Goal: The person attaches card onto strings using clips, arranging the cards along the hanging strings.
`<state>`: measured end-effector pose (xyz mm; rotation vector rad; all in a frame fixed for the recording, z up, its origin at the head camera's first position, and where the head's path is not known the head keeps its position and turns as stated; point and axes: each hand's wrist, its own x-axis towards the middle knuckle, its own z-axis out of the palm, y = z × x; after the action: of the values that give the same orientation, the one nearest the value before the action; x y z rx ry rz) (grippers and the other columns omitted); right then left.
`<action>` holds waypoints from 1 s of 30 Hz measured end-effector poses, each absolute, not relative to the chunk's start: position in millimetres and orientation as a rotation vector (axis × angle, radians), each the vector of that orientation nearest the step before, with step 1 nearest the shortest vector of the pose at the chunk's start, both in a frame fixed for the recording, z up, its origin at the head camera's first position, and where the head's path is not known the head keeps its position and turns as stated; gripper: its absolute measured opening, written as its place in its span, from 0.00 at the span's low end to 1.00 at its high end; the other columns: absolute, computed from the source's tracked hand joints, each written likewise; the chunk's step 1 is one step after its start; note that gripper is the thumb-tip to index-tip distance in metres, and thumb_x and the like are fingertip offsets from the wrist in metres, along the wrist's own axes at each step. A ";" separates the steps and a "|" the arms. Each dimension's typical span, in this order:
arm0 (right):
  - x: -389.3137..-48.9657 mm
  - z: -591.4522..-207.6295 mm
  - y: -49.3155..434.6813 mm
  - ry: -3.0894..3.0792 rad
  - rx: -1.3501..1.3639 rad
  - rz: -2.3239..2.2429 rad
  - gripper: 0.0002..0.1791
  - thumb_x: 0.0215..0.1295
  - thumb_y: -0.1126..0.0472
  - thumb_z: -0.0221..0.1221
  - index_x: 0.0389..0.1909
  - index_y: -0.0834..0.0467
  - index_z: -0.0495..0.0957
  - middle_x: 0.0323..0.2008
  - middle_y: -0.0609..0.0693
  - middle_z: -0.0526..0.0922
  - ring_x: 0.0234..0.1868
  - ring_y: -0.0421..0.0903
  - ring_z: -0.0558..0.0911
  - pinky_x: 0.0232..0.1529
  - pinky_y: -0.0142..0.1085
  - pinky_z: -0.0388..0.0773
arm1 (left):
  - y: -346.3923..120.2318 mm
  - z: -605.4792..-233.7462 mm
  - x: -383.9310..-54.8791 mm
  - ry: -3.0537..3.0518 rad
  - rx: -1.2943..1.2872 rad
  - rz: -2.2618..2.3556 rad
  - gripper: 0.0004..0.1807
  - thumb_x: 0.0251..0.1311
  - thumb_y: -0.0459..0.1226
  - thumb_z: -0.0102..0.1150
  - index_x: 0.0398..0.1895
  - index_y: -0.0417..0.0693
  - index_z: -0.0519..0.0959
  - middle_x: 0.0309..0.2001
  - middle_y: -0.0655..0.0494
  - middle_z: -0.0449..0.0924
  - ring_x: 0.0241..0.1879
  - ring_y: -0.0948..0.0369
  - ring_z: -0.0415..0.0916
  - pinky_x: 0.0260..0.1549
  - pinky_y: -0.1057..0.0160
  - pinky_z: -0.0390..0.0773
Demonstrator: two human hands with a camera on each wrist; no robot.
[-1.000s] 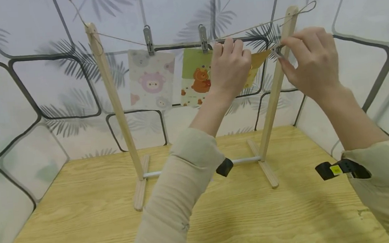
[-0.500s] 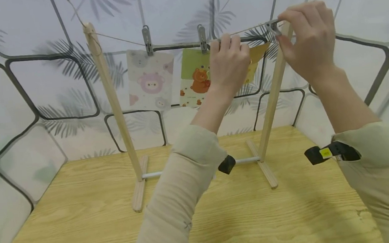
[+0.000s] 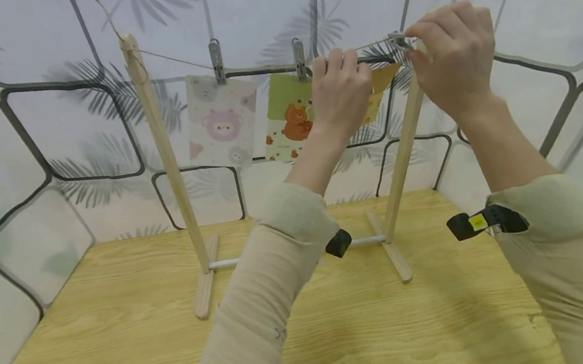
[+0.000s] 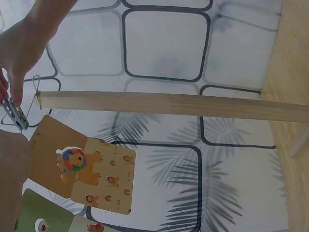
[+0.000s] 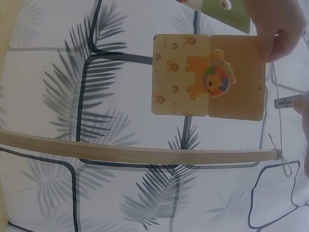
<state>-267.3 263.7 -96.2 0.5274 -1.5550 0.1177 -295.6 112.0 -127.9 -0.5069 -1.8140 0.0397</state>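
Note:
In the head view, my left hand (image 3: 342, 93) holds a yellow-and-brown card (image 3: 385, 78) by its top edge, just below the twine (image 3: 171, 59). The right wrist view shows the card's lion picture (image 5: 217, 79) whole, the fingertips at one corner. My right hand (image 3: 460, 63) pinches a grey metal clothespin (image 3: 400, 40) at the twine near the right post (image 3: 405, 131). In the right wrist view the clothespin (image 5: 288, 101) overlaps the twine, above the card and apart from it. Whether its mouth is round the twine I cannot tell.
Left of my left hand, a green bear card (image 3: 291, 121) and a pale card with a pink animal (image 3: 222, 121) hang from the twine by grey clothespins. The wooden left post (image 3: 161, 135) holds the twine's other end. The stand rests on a wood-grain table (image 3: 102, 337).
My right hand has raised the clothespin from beside the right post up to the twine and slightly left. My left hand keeps its hold on the lion card, nearly still.

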 end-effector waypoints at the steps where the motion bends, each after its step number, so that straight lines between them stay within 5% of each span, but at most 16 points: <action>1: -267.5 -94.5 263.8 -1.557 0.526 0.112 0.04 0.57 0.68 0.60 0.30 0.67 0.80 0.32 0.60 0.81 0.39 0.59 0.74 0.43 0.51 0.63 | 112.5 -127.4 -295.7 -1.816 -0.507 0.037 0.21 0.60 0.28 0.34 0.24 0.53 0.79 0.34 0.58 0.76 0.39 0.57 0.67 0.38 0.61 0.59; 30: -262.5 -82.0 267.8 -1.787 0.624 0.053 0.08 0.51 0.68 0.65 0.33 0.67 0.82 0.35 0.61 0.83 0.41 0.58 0.75 0.45 0.45 0.68 | 115.2 -115.8 -302.0 -1.833 -0.469 0.073 0.19 0.66 0.32 0.37 0.34 0.49 0.83 0.35 0.56 0.77 0.39 0.57 0.70 0.40 0.61 0.63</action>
<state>-262.5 267.8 -82.0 0.6243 -1.7867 0.0527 -302.0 115.2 -115.8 -0.4691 -1.8331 0.0728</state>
